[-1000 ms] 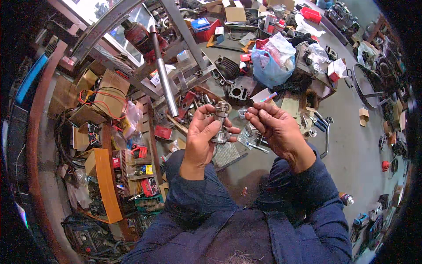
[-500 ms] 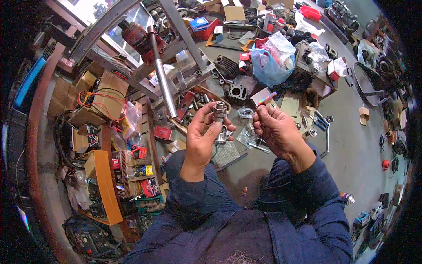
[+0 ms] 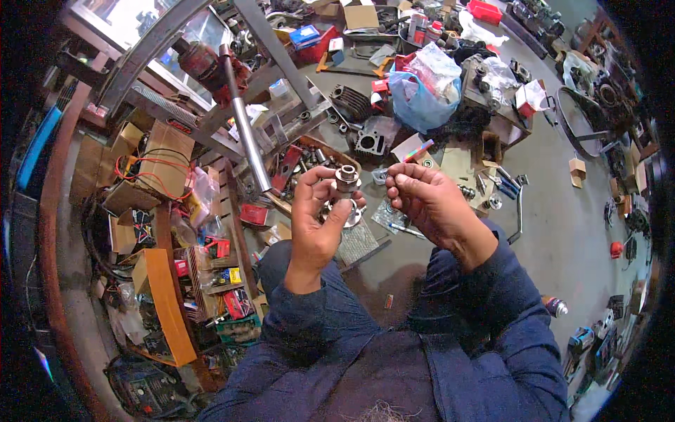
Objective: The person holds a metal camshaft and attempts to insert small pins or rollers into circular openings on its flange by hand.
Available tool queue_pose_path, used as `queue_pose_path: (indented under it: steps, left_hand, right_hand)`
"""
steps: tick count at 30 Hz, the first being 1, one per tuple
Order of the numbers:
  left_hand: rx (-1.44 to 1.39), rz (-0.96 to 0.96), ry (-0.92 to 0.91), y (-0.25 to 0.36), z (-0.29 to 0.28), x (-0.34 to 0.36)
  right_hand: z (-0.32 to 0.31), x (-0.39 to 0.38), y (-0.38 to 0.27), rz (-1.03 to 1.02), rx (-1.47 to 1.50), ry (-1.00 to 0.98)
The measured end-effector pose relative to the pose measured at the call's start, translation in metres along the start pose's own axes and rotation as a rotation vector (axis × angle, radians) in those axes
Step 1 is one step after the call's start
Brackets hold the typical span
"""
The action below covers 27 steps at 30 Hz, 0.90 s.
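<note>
My left hand [image 3: 314, 228] is raised above my lap, its fingers and thumb wrapped round a shiny stepped metal shaft part [image 3: 346, 178]. The part's collared, hollow-looking end points up, and a wider metal piece shows below my thumb. To the right, my right hand [image 3: 436, 207] is held level with it, apart from the part. Thumb and forefinger are pinched together there; anything between them is too small to make out. Beneath the hands lie a grey textured pad [image 3: 360, 244], a pen [image 3: 408, 231] and a clear plastic bag [image 3: 388, 214].
A long steel bar [image 3: 247, 133] slants from a metal press frame [image 3: 278, 53] at the left. Beyond my hands are a tray of metal parts [image 3: 309, 151], a cylinder block [image 3: 370, 143] and a blue plastic bag [image 3: 422, 102]. Boxes crowd a wooden rack [image 3: 232, 204] leftward.
The metal part has tipped so its upper end faces me more. My right hand has shifted slightly left, still pinched. The whole view has moved a little.
</note>
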<state>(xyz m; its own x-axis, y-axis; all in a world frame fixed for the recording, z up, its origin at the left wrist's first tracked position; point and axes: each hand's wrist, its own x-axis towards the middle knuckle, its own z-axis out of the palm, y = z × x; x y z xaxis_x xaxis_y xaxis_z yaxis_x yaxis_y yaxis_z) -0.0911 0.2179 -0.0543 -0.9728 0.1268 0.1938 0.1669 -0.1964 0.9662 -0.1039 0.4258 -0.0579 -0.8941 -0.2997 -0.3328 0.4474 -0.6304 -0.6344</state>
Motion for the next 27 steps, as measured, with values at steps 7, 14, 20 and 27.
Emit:
queue_pose_path:
  steps: [7,14,20,27]
  left_hand:
    - [0.111,0.073,0.008,-0.001,0.005,-0.002]
    - [-0.143,-0.050,0.022,-0.010,-0.008,0.002]
    - [-0.434,-0.204,-0.083,-0.008,-0.015,0.006]
    - [-0.220,-0.125,-0.072,-0.020,-0.011,0.003]
  right_hand:
    - [-0.001,-0.001,-0.005,0.025,0.066,-0.036]
    - [0.011,-0.007,-0.012,0.044,0.112,-0.166]
    - [0.011,-0.006,-0.008,0.048,0.082,-0.160]
    - [0.013,-0.008,-0.005,0.037,-0.037,-0.106]
